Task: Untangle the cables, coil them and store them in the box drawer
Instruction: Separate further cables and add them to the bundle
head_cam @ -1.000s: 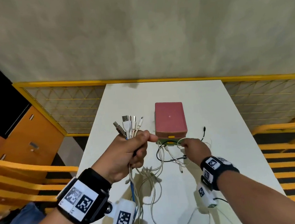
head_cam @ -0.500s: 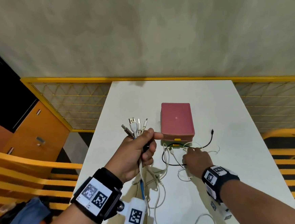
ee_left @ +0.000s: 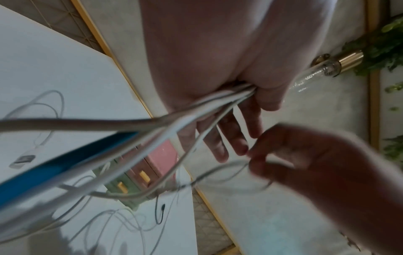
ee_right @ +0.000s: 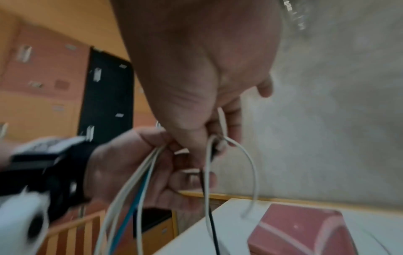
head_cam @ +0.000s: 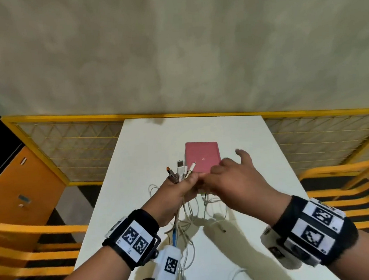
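Worktop [head_cam: 140,156]: white, against a plaster wall; pink box [head_cam: 202,157] at its middle.
Change: I see my right hand [head_cam: 233,180] lifted off the worktop, pinching a white cable [ee_right: 250,165].
Left hand [head_cam: 174,192]: fist clamping the cable bundle [head_cam: 181,168].
Meaning: probably adding another end; nothing coiled.

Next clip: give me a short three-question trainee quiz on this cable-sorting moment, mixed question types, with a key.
1. True or false: the left hand grips a bunch of cables with their plugs sticking up past the fingers.
2. Multiple choice: where is the pink box? A) on the white table, beyond the hands; B) held in the right hand; C) on the floor.
3. Fill in: in the right wrist view, the right hand pinches a thin white cable and a thin ____ one.

Key: 1 true; 2 A; 3 black.
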A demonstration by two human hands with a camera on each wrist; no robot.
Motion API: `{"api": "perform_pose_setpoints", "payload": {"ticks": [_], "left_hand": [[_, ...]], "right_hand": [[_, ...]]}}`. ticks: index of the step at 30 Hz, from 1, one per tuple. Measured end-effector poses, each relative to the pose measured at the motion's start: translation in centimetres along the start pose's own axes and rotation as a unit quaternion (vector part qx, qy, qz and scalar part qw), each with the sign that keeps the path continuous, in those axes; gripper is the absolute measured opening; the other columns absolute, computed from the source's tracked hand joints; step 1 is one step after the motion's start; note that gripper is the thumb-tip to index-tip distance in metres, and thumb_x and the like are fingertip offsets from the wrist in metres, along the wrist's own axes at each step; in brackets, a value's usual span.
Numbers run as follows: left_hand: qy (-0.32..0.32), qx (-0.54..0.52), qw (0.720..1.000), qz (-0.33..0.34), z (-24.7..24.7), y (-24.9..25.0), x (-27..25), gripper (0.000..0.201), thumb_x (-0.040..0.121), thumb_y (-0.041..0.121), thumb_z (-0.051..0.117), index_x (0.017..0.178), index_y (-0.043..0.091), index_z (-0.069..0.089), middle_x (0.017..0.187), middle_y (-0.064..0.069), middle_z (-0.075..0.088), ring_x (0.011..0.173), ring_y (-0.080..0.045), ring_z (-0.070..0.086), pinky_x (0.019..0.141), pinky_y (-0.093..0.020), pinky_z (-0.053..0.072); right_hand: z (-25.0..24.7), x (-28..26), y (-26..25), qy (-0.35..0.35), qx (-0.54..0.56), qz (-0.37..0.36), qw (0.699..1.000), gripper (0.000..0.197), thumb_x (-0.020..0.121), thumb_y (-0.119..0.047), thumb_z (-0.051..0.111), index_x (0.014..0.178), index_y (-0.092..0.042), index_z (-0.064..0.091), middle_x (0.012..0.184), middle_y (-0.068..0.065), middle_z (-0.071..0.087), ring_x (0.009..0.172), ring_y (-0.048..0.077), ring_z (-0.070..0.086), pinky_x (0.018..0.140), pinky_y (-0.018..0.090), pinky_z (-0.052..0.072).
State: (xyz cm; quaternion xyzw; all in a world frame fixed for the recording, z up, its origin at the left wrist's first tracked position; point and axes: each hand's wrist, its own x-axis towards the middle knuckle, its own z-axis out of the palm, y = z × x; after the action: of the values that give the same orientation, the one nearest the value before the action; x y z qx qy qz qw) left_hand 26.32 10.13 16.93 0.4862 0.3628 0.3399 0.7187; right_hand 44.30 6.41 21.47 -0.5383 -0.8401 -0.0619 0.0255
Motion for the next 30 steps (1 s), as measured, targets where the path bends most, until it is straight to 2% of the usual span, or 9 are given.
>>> {"api": "perform_pose_setpoints", "payload": {"ticks": [2, 5, 12, 16, 20, 23, 26, 29, 30], "left_hand": [[-0.022, -0.001, 1.0, 0.004, 0.7, -0.3, -0.1, 0.025, 0.102, 0.02, 0.049, 0.105, 0.011, 0.072, 0.111, -0.014, 0.073, 0.106, -0.025, 0.07, 0.091, -0.032, 0.056], [-0.064, -0.01, 0.998, -0.003, 1.1, -0.8, -0.3, 0.034, 0.098, 0.026, 0.056, 0.112, -0.003, 0.067, 0.113, -0.027, 0.069, 0.107, -0.04, 0.067, 0.099, -0.048, 0.052], [-0.119, -0.08, 0.985, -0.094, 0.9, -0.8, -1.5, 0.043, 0.092, 0.038, 0.05, 0.101, 0.002, 0.07, 0.088, -0.019, 0.073, 0.077, -0.027, 0.072, 0.088, -0.048, 0.057], [-0.048, -0.004, 0.997, -0.065, 1.0, -0.8, -1.5, 0.032, 0.099, 0.032, 0.052, 0.105, 0.007, 0.071, 0.08, -0.003, 0.067, 0.065, -0.012, 0.058, 0.08, -0.044, 0.057], [0.032, 0.033, 0.998, -0.045, 0.0, -0.7, -1.5, 0.031, 0.099, 0.027, 0.055, 0.084, 0.011, 0.076, 0.072, -0.002, 0.058, 0.057, -0.009, 0.051, 0.07, -0.035, 0.052], [0.055, -0.04, 0.997, -0.046, -1.0, -0.7, -1.5, 0.028, 0.1, 0.017, 0.054, 0.088, 0.009, 0.078, 0.067, -0.002, 0.053, 0.056, -0.012, 0.049, 0.063, -0.031, 0.054], [0.063, -0.073, 0.995, -0.032, -1.4, -0.4, -1.4, 0.022, 0.099, 0.008, 0.052, 0.105, 0.003, 0.072, 0.071, -0.005, 0.055, 0.057, -0.014, 0.052, 0.064, -0.03, 0.053], [0.08, -0.082, 0.993, -0.014, -1.5, 0.1, -1.4, 0.026, 0.101, 0.017, 0.05, 0.1, 0.004, 0.072, 0.07, -0.005, 0.058, 0.059, -0.015, 0.054, 0.065, -0.028, 0.05], [0.085, -0.085, 0.993, -0.009, -1.4, 0.3, -1.4, 0.029, 0.101, 0.021, 0.049, 0.096, 0.005, 0.072, 0.069, -0.005, 0.058, 0.059, -0.015, 0.053, 0.065, -0.028, 0.049]], "right_hand": [[-1.3, 0.1, -0.2, 0.04, 0.093, 0.028, 0.994, 0.011, 0.076, -0.028, 0.066, 0.085, -0.032, 0.059, 0.075, -0.01, 0.062, 0.079, 0.021, 0.061, 0.079, 0.042, 0.043], [-1.8, -0.3, -0.2, 0.064, 0.175, 0.031, 0.982, 0.004, 0.08, -0.029, 0.061, 0.08, -0.028, 0.058, 0.078, -0.011, 0.061, 0.085, 0.015, 0.057, 0.082, 0.041, 0.041], [-1.1, -0.3, 0.0, 0.091, 0.192, -0.061, 0.975, 0.019, 0.078, -0.026, 0.068, 0.097, -0.023, 0.066, 0.09, -0.009, 0.068, 0.089, 0.02, 0.061, 0.077, 0.037, 0.048], [-0.5, -0.1, 0.8, 0.06, 0.207, -0.02, 0.976, 0.037, 0.08, -0.044, 0.064, 0.113, -0.027, 0.064, 0.095, -0.011, 0.07, 0.09, 0.016, 0.062, 0.079, 0.035, 0.048], [1.4, -0.8, 1.6, 0.003, 0.194, 0.078, 0.978, 0.035, 0.086, -0.048, 0.062, 0.118, -0.035, 0.057, 0.086, -0.011, 0.069, 0.083, 0.014, 0.065, 0.076, 0.031, 0.048], [2.6, -1.5, 1.1, 0.014, 0.292, 0.134, 0.947, 0.017, 0.085, -0.039, 0.068, 0.1, -0.034, 0.063, 0.083, -0.011, 0.067, 0.079, 0.009, 0.062, 0.075, 0.035, 0.052], [3.6, -2.0, -1.1, 0.019, 0.356, 0.107, 0.928, 0.013, 0.083, -0.043, 0.067, 0.088, -0.031, 0.067, 0.084, -0.013, 0.062, 0.081, 0.003, 0.059, 0.076, 0.029, 0.05], [4.7, -2.5, -3.6, 0.047, 0.358, 0.144, 0.921, 0.017, 0.083, -0.045, 0.064, 0.077, -0.03, 0.067, 0.076, -0.014, 0.058, 0.073, 0.002, 0.053, 0.067, 0.023, 0.044], [4.6, -2.5, -4.4, 0.054, 0.415, 0.185, 0.889, 0.016, 0.086, -0.038, 0.065, 0.075, -0.027, 0.067, 0.07, -0.013, 0.058, 0.067, 0.003, 0.052, 0.064, 0.023, 0.043]]}}
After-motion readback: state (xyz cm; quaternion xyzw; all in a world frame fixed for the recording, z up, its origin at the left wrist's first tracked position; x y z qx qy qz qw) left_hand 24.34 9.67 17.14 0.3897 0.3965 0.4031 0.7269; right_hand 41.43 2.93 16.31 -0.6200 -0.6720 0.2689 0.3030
